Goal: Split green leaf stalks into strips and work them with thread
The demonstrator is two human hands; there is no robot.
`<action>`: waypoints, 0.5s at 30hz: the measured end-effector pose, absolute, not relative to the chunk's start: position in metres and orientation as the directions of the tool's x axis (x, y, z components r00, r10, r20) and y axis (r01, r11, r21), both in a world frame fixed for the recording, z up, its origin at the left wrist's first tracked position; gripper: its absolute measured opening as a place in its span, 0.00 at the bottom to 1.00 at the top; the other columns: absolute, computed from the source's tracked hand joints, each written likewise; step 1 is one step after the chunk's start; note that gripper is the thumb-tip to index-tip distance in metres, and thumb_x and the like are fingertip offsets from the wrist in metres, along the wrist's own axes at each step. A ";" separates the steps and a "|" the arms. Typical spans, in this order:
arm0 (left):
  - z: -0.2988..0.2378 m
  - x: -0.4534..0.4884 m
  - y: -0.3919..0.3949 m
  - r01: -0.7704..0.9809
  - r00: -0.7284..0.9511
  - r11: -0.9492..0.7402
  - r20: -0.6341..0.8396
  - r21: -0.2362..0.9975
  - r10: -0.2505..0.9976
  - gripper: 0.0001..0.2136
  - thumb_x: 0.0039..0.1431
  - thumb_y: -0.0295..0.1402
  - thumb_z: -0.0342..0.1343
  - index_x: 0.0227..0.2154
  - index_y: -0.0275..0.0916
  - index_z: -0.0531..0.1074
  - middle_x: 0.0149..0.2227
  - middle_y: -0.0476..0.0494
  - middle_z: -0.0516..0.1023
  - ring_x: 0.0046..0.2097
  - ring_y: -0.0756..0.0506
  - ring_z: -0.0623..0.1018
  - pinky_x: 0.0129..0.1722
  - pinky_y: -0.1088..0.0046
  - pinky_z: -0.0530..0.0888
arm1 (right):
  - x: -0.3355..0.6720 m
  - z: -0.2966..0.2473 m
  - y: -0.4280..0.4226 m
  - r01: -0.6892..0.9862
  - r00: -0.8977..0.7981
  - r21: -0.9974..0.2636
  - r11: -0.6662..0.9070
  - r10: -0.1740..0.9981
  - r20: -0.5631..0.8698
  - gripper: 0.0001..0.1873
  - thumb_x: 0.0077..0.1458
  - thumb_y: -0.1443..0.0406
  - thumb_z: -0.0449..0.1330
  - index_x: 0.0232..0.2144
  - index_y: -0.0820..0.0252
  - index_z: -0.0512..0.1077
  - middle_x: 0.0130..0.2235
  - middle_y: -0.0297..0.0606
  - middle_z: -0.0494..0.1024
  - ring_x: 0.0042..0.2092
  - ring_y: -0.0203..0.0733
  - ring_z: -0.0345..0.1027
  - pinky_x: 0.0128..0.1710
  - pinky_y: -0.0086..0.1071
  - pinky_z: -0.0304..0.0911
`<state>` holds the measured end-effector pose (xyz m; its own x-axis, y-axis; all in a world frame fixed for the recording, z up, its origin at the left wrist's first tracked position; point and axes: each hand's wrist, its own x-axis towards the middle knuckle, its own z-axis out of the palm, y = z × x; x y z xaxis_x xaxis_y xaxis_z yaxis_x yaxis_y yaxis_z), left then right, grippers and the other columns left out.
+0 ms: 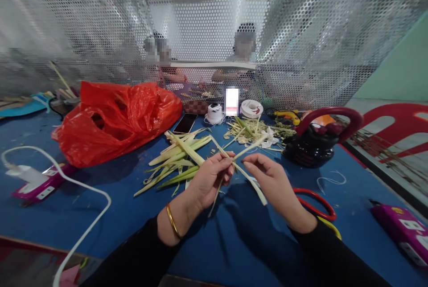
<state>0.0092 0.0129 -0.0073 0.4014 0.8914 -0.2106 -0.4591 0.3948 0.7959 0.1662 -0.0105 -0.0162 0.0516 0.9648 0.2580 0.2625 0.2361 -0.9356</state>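
Crossed pale green leaf strips are pinched where they meet between the thumb and fingers of my left hand. Their ends fan outward on several sides. Just to the right, my right hand has its thumb and fingertips drawn together beside the crossing. Whether a strip end lies between those fingertips is too small to make out. Behind my left hand lies a pile of longer leaf strips on the blue table. A heap of thin trimmings sits beyond both hands.
A red plastic bag and a dark phone are at left. White thread and a tape roll stand at the back. Red-handled scissors, a black pot and a purple power strip are at right.
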 end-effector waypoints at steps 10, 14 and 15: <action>-0.016 0.014 0.009 -0.375 0.458 0.512 -0.326 0.773 0.827 0.12 0.47 0.35 0.64 0.25 0.36 0.66 0.18 0.54 0.68 0.18 0.57 0.65 0.17 0.83 0.59 | 0.147 -0.021 -0.018 0.054 -0.039 -0.974 0.221 0.975 0.219 0.12 0.56 0.59 0.59 0.25 0.59 0.67 0.24 0.32 0.72 0.27 0.38 0.66 0.29 0.31 0.63; -0.015 0.013 0.009 -0.296 0.426 0.504 -0.360 0.811 0.830 0.14 0.46 0.38 0.65 0.25 0.37 0.66 0.19 0.53 0.69 0.17 0.56 0.65 0.16 0.81 0.61 | 0.156 -0.023 -0.020 0.500 -0.077 -0.749 0.435 0.884 0.462 0.09 0.60 0.66 0.53 0.28 0.58 0.71 0.29 0.36 0.72 0.31 0.38 0.65 0.32 0.30 0.60; -0.016 0.013 0.009 -0.278 0.418 0.503 -0.368 0.818 0.830 0.14 0.46 0.39 0.65 0.25 0.37 0.66 0.18 0.54 0.68 0.17 0.56 0.65 0.16 0.81 0.60 | 0.158 -0.023 -0.020 0.581 -0.129 -0.665 0.469 0.860 0.494 0.10 0.60 0.67 0.52 0.29 0.58 0.71 0.29 0.36 0.72 0.32 0.39 0.65 0.32 0.30 0.59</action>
